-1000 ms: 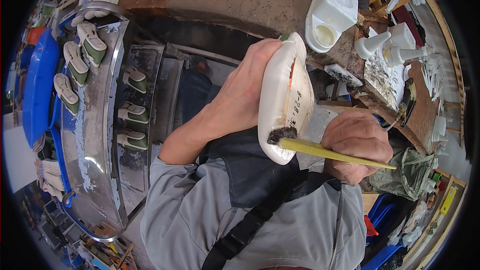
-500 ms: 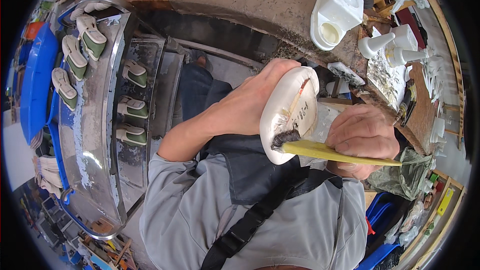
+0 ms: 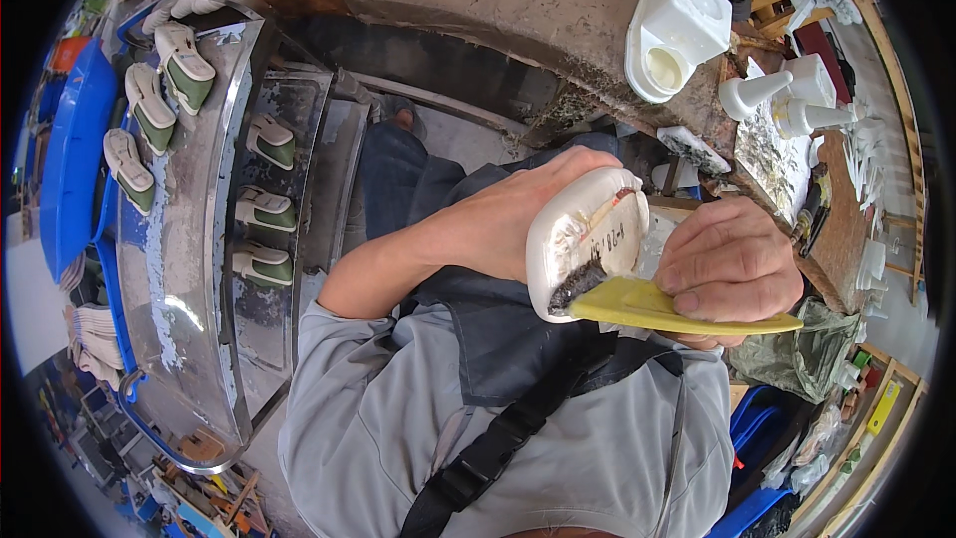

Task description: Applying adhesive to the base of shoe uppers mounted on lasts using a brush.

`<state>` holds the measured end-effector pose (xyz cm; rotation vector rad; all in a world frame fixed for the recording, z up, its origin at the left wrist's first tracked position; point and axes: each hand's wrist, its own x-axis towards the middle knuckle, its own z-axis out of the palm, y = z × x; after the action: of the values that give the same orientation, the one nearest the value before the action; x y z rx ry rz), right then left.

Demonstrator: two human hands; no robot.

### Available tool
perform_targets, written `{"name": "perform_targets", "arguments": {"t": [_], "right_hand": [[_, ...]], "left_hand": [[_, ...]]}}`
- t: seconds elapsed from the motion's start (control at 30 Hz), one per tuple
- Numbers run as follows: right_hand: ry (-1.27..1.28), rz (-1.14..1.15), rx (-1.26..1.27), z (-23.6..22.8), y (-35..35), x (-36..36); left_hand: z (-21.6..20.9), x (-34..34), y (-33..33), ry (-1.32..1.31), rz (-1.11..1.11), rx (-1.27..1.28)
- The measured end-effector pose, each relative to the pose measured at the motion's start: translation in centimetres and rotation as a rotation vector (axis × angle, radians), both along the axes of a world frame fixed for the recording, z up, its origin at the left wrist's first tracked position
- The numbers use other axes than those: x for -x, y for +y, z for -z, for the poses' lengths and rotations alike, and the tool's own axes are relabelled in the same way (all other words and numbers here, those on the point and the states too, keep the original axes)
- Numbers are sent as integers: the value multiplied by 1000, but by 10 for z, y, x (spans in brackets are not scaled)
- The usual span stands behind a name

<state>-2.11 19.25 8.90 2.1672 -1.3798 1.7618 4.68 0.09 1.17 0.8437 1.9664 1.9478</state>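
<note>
My left hand (image 3: 528,201) is closed around the far side of a white shoe on a last (image 3: 609,229), its underside turned up with handwritten marks on it. Some fingers are hidden behind the shoe. In my right hand (image 3: 732,264) is a flat yellow-handled brush (image 3: 652,304), gripped along its handle. Its dark bristles touch the near end of the underside, by the shoe's edge.
On the left, a metal rack (image 3: 184,239) carries several cream and green shoes (image 3: 127,171) beside a blue tray (image 3: 75,169). A workbench (image 3: 468,0) curves across the back. A white container with a cup (image 3: 677,30) and nozzle bottles (image 3: 754,92) stand at the right.
The shoe and my left hand have shifted slightly right and nearer. The brush has tilted, showing more of its flat yellow face, and its bristles remain at the shoe's near end.
</note>
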Motion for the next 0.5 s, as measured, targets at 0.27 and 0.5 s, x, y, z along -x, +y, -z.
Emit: {"name": "perform_targets", "arguments": {"t": [0.27,0.5], "right_hand": [[26,-17,26,0,2,12],[-517,422,-69,-7,-1,-20]], "left_hand": [[12,-6,5,-110,48,-96],[-2,5,-4,169,-291,119]]}}
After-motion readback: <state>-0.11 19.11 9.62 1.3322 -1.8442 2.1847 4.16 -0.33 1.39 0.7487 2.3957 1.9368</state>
